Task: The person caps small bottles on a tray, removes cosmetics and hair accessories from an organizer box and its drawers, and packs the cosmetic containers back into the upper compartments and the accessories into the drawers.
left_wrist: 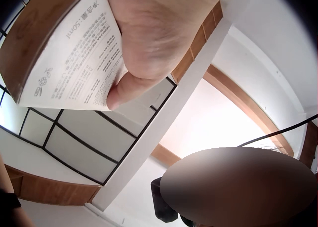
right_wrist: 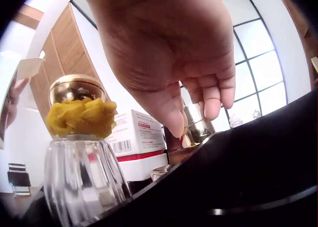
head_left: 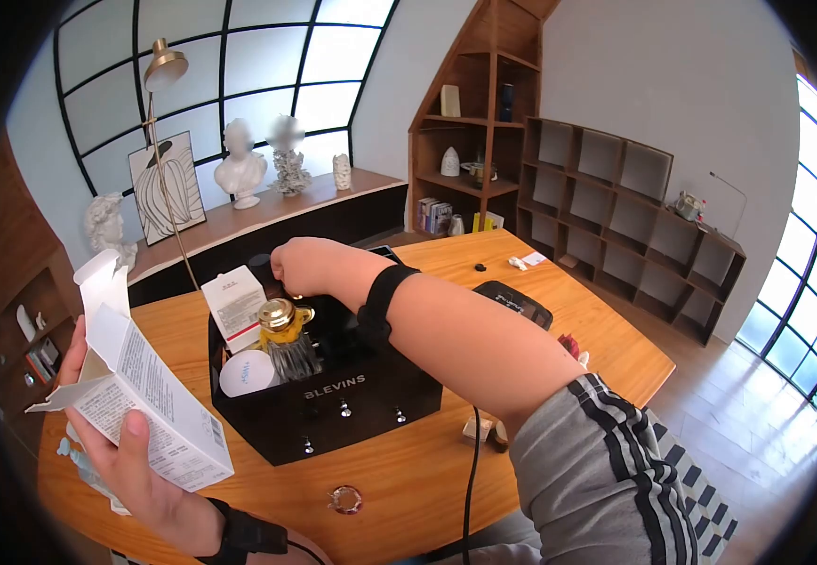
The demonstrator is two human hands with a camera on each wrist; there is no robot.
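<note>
My left hand (head_left: 136,466) grips a white printed carton (head_left: 168,410), its top flaps open, thumb on the front panel. The left wrist view shows the carton's printed side (left_wrist: 82,55) close up. My right hand (head_left: 319,262) reaches over the far side of a black box (head_left: 324,405) lettered BLEVINS. In the right wrist view its bent thumb and fingers are right at a gold cylindrical piece (right_wrist: 198,122); I cannot tell whether they hold it. A dark round lid (head_left: 260,261) shows beside those fingers. Close by stands a ribbed glass jar (head_left: 293,360) with a gold lid and yellow trim.
Inside the black box are also a white and red carton (head_left: 236,306) and a white round lid (head_left: 248,374). A glass ring (head_left: 345,500) lies on the wooden table (head_left: 281,513) in front. A dark case (head_left: 514,303) sits to the right, and a black cable (head_left: 472,471) hangs near the sleeve.
</note>
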